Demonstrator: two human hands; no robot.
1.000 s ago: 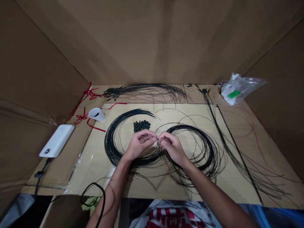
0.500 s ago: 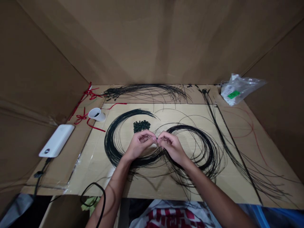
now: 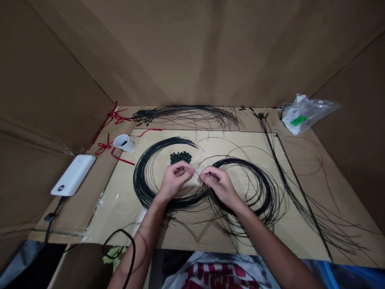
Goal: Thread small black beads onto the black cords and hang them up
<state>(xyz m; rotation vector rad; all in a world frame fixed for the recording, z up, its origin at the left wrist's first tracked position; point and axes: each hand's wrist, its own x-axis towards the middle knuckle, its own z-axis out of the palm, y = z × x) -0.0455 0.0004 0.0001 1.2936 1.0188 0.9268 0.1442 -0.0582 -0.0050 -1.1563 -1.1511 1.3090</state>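
Just below the pile of small black beads [image 3: 181, 157], the left hand [image 3: 174, 184] and right hand [image 3: 218, 185] meet, their fingers [image 3: 190, 170] closed on a thin strand [image 3: 196, 175]. Coiled black strands [image 3: 138, 180] circle the pile on both sides; left of it stands a white cup [image 3: 124, 143], and beyond it lies a loose strand bundle [image 3: 183, 112].

Surface: big cardboard sheet [image 3: 300, 152] is lying flat, with a paler cardboard panel [image 3: 120, 212] sitting on top
Middle: thin black wire coils [image 3: 141, 180] are looping around a pile of small black pieces [image 3: 180, 157]
Upper left: white paper cup [image 3: 123, 143] is lying tipped over, red ribbon [image 3: 120, 159] trailing beside it
Left edge: white power bank [image 3: 73, 175] is sitting there
Upper right: plastic bag [image 3: 300, 120] is lying crumpled
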